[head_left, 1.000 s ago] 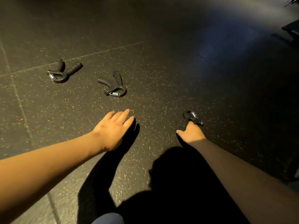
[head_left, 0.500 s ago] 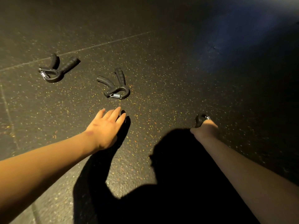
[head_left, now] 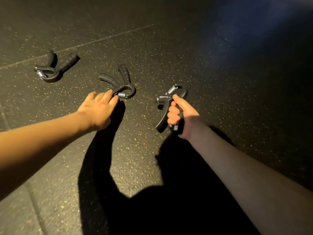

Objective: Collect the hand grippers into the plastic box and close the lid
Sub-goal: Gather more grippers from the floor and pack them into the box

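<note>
Three black hand grippers with metal springs are in view. My right hand (head_left: 179,116) is closed around one handle of a hand gripper (head_left: 171,99), held just above the floor with its spring end pointing away from me. A second hand gripper (head_left: 121,84) lies on the floor in the middle. The fingertips of my left hand (head_left: 99,110) touch it at the spring end; I cannot tell whether they grip it. The third hand gripper (head_left: 54,67) lies alone at the far left. No plastic box is in view.
The ground is dark speckled rubber flooring (head_left: 169,56) with a seam (head_left: 101,39) running across behind the grippers. My own shadow falls over the near floor between my arms.
My right hand has lifted its hand gripper off the floor and brought it left. My left hand has reached forward from bare floor to the spring end of the middle gripper.
</note>
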